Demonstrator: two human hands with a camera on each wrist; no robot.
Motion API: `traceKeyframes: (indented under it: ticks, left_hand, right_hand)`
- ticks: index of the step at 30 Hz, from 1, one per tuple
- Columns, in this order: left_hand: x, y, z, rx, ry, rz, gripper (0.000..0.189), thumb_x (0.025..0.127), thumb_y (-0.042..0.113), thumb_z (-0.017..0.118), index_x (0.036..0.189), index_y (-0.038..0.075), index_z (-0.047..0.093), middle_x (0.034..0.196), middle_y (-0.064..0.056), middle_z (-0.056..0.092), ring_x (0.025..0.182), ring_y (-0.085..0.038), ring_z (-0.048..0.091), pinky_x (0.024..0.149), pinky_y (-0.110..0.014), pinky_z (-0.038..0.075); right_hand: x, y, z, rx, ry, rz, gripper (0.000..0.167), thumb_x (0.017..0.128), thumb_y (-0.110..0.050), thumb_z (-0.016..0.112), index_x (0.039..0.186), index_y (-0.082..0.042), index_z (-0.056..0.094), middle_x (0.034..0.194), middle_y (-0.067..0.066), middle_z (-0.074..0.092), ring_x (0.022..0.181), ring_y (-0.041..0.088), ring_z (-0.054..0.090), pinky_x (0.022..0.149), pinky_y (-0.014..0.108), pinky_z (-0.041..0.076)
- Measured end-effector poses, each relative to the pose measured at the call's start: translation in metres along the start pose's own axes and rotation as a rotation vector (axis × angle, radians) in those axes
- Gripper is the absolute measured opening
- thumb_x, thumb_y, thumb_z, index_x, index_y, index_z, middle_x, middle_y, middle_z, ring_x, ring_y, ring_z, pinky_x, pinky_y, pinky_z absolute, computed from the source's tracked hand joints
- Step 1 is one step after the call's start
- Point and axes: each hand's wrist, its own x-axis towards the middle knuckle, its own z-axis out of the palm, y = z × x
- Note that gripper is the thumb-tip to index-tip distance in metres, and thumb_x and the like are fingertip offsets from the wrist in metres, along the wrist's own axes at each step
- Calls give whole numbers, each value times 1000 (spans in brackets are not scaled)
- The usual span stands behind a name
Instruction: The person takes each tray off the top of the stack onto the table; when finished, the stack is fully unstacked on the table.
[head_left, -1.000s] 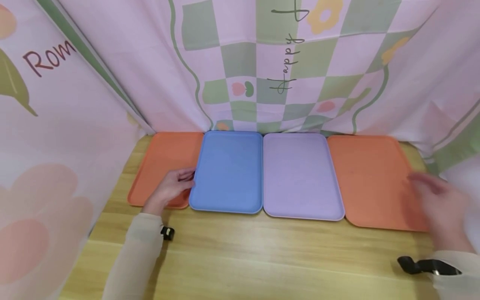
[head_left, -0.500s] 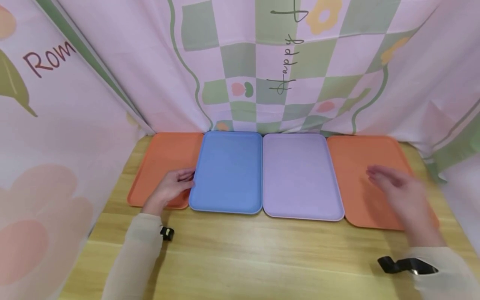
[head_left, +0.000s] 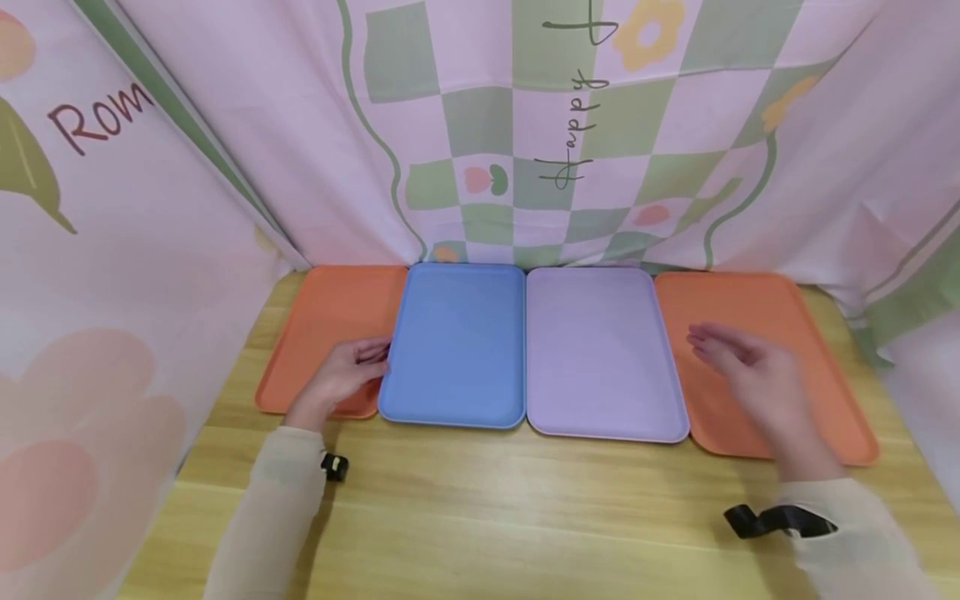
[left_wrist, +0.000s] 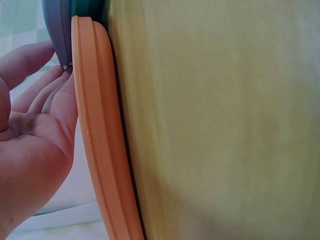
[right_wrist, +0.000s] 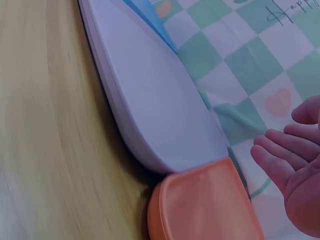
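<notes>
A blue tray (head_left: pixel 453 346) and a lilac tray (head_left: pixel 603 354) lie side by side, with an orange tray (head_left: pixel 341 308) to the left and another orange tray (head_left: pixel 810 375) to the right. My left hand (head_left: pixel 341 371) is over the left orange tray, thumb and fingertips at the blue tray's left edge. In the left wrist view, its thumb (left_wrist: pixel 27 62) and fairly straight fingers meet that edge, apart from each other. My right hand (head_left: pixel 753 371) hovers over the right orange tray, holding nothing. The right wrist view shows its loosely extended fingers (right_wrist: pixel 280 155) clear of the trays.
Behind the trays hangs a checked curtain (head_left: pixel 480 125), close to their back edges. Another patterned curtain (head_left: pixel 135 250) closes off the left side. The wooden table (head_left: pixel 487 517) extends in front. Black straps (head_left: pixel 780 521) sit on the wrists.
My right hand has moved left, from the right edge of the right orange tray to above its middle. The left hand and all the trays have stayed in place.
</notes>
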Motion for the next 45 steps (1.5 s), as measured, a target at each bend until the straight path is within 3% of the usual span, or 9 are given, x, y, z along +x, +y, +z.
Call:
traceKeyframes:
  ticks: [8,17,22,28,32,41,45]
  left_hand:
    - [0,0,-1,-6,2,2,56,106,2,64,159,-6,47,162,-29,50,154,-41,47,123,-49,46]
    - [2,-2,-2,-19,-6,-10,57,106,4,65,160,-5,47,163,-28,48,154,-41,47,123,-50,45]
    - [3,-3,-2,-28,-7,-9,57,106,4,65,160,-5,47,163,-28,48,154,-40,47,123,-49,46]
    - [3,-4,-2,-26,-9,0,58,106,4,65,160,-5,46,163,-28,48,155,-40,46,124,-49,45]
    - [2,-4,-2,-13,-11,3,58,106,6,66,160,-4,47,164,-27,48,157,-40,44,124,-50,45]
    - [2,-3,-1,-30,-13,-13,58,107,5,65,161,-4,46,164,-28,48,155,-40,47,123,-48,46]
    - [1,-3,-1,-27,-8,-6,58,107,5,65,160,-5,46,163,-28,48,154,-41,47,123,-47,47]
  right_hand:
    - [7,-15,24,131,-40,-63,48,109,-16,65,146,14,59,113,-29,75,104,-13,72,90,11,59]
    - [9,-32,49,187,-83,-79,43,110,-14,62,145,12,61,119,-20,76,105,-13,72,93,13,59]
    - [11,-40,63,182,-115,-51,43,111,-17,62,146,8,63,131,1,78,108,-11,73,95,13,58]
    - [15,-43,82,183,-123,-102,39,108,-11,67,141,9,67,128,9,80,107,-12,72,93,10,57]
    - [15,-46,93,147,-122,-114,38,108,-12,66,140,7,68,135,27,73,105,-16,69,91,4,54]
    - [14,-51,118,47,-115,-113,35,110,-16,63,139,2,71,138,22,73,106,-23,58,86,0,49]
    - [15,-52,129,32,-134,-105,37,111,-19,62,141,-1,70,139,19,74,117,-3,67,88,1,49]
